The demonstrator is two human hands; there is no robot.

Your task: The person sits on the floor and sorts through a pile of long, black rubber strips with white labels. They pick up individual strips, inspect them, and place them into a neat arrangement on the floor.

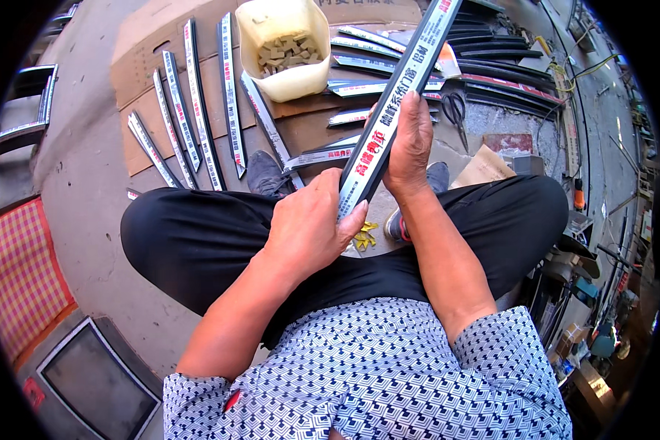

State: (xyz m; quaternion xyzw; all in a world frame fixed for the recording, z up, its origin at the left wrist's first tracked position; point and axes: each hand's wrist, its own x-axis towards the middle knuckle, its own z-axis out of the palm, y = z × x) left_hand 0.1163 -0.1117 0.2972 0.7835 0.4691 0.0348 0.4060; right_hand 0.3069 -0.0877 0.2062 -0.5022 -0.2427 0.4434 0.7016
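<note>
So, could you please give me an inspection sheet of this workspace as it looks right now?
Surface: grey concrete floor with flattened cardboard laid on it.
Job's things: one long dark strip with a white printed face, tilted up and away over the lap.
Clutter: similar cut strips lined up on the cardboard; cream plastic jug with its top cut open, holding small blocks; scissors; yellow scraps between the legs.
Grippers: left hand grips the strip's near end; right hand is wrapped around it higher up.
Cables: thin cords on the floor at right.
Surroundings: red checked mat at left; cluttered goods at right.
</note>
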